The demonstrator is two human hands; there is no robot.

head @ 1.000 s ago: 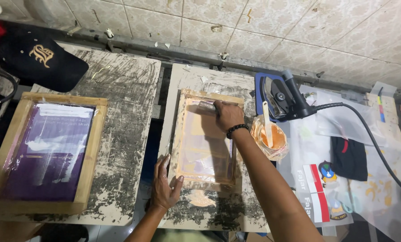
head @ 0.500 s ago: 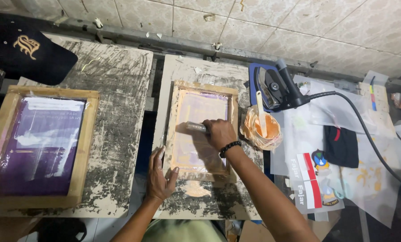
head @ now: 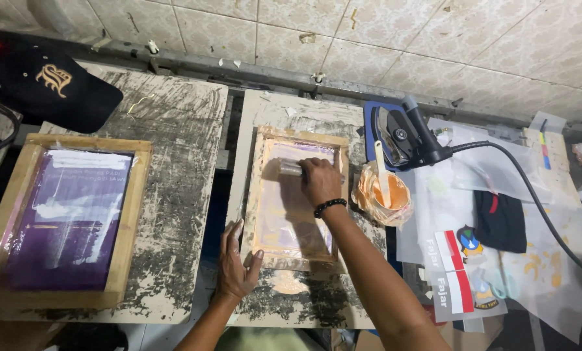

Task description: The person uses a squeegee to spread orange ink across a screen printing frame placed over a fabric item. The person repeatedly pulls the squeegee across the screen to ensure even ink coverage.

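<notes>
Both forearms are bare with no sleeves showing, the right hand (head: 321,181) wears a bracelet of small round black beads (head: 330,207) at the wrist, and the left hand (head: 236,270) carries no ring or band.

Screen frame (head: 299,198) under my hands: pale wood, peach-orange smeared mesh. Second frame (head: 63,218): purple mesh, white streaks. Cap (head: 50,84): black, gold emblem. Boards (head: 174,149): cream, black-mottled. Ink cup (head: 385,192): orange. My bracelet (head: 330,207): black beads.

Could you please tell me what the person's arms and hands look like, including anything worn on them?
Both forearms are bare, with no sleeves or gloves in view. The right hand has a black beaded bracelet around its wrist. The left hand wears nothing visible.
</notes>
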